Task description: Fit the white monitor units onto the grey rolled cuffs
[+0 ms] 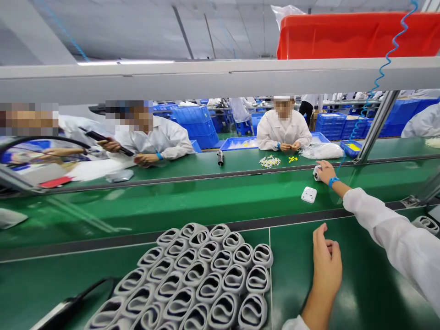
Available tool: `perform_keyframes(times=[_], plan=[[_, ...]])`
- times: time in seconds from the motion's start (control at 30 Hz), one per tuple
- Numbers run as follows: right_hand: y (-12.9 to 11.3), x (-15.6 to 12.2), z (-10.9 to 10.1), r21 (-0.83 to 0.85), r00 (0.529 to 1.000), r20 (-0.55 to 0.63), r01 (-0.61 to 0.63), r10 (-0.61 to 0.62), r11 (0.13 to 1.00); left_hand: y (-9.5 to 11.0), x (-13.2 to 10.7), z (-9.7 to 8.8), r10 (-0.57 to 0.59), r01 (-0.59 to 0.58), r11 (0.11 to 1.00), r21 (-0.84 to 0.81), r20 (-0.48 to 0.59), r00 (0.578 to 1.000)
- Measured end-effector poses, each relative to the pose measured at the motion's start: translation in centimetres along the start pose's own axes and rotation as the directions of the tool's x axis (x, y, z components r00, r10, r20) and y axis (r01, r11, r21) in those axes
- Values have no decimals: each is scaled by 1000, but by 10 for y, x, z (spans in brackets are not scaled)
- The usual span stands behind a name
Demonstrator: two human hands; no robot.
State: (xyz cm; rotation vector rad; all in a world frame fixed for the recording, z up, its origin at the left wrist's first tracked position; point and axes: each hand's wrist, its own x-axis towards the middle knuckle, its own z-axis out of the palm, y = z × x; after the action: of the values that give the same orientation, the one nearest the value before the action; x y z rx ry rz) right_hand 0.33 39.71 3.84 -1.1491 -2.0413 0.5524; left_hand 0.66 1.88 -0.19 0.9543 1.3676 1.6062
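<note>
Stretched out over the green conveyor belt [220, 195], my right hand [325, 171] wears a blue wristband and has its fingers closed around a small whitish-grey roll [316, 173]. The hand partly covers that roll. A flat white square plastic part [309, 195] lies on the belt just nearer to me. My left hand [327, 259] hovers above the green worktop, empty, its fingers loosely bent and apart. To its left, several rolled grey fabric bands [210, 286] stand on end in packed rows, their folded loops facing up.
A black-handled tool [57, 314] lies front left, and another grey roll [426, 224] sits at the right. Across the belt, co-workers [283, 128] in white coats sit by small yellow and white parts [270, 161]. A red bin [357, 36] rests on the overhead shelf; a coiled blue cord [381, 73] hangs.
</note>
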Motion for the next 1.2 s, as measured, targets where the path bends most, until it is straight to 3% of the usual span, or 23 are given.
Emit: perform_keyframes(times=[0.1,0.23,0.33,0.43,0.5,0.57,0.63,0.93,1.03,1.1,1.17,1.2], plan=[[-16,-36,23,-134,998,-54,-35,28,990,-1,1,0,21,-21,1000,15,-6,1000],[-30,-94,58,-288,995,86,-24,51,957,-3,2,-1,53,-53,998,18,-3,999],[-32,-111,73,-268,993,101,-29,58,963,-4,3,-2,64,-64,998,24,3,998],[-28,-100,72,-230,987,-93,-151,132,962,-3,3,-1,63,-63,997,37,0,998],[-25,-84,68,-184,943,-240,-276,229,943,-3,2,-1,61,-61,997,48,-1,998],[-24,-68,67,-141,896,-306,-377,322,915,-2,2,-1,61,-61,997,57,2,998],[-25,-55,70,-116,874,-304,-428,378,896,-1,1,-1,47,-47,997,60,5,999],[-38,-45,89,-112,898,-212,-413,385,904,9,0,-2,-12,12,999,43,-6,1000],[-46,-53,80,-101,917,-243,-348,316,932,9,0,0,-2,3,999,50,-18,1000],[-53,-64,74,-71,961,-232,-173,153,982,8,0,0,10,-10,999,46,-16,1000],[-61,-80,72,-25,992,-101,68,-70,997,7,0,1,28,-28,998,51,-3,1000],[-66,-89,74,-8,987,13,163,-163,987,6,1,1,36,-36,998,58,0,999]])
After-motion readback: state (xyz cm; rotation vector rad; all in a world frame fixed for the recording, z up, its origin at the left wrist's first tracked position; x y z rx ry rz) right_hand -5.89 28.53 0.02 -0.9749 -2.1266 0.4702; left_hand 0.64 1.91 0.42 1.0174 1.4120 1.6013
